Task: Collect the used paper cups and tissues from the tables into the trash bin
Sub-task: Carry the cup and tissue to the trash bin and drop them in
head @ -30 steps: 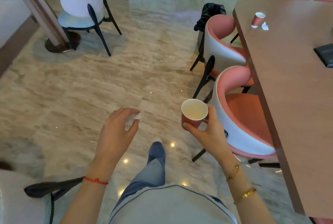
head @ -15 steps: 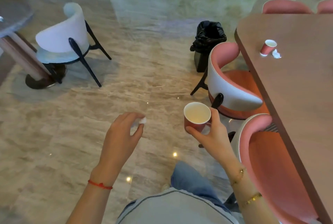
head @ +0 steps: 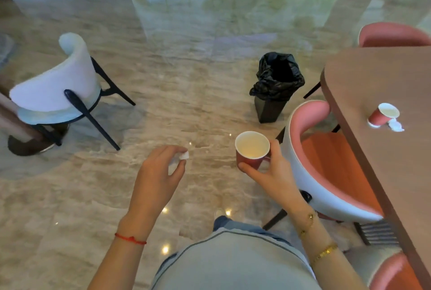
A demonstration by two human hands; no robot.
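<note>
My right hand (head: 271, 173) grips a red paper cup (head: 250, 149) with a white inside, held upright over the floor. My left hand (head: 158, 173) pinches a small crumpled white tissue (head: 183, 156) between thumb and fingers. Ahead and to the right stands a black trash bin (head: 272, 93) lined with a black bag, its mouth open. On the brown table (head: 384, 173) at the right sits another red paper cup (head: 382, 115), with a crumpled tissue (head: 396, 125) right next to it.
A pink and white chair (head: 326, 161) stands between me and the table, close to the bin. More pink chairs (head: 391, 34) ring the table. A white chair (head: 58, 84) on black legs stands at the left by a round table base (head: 28, 145). Polished marble floor lies ahead.
I have walked forward: the bin and the table with its cup have come nearer and lower in view. Both hands keep their hold on the tissue and the cup.
</note>
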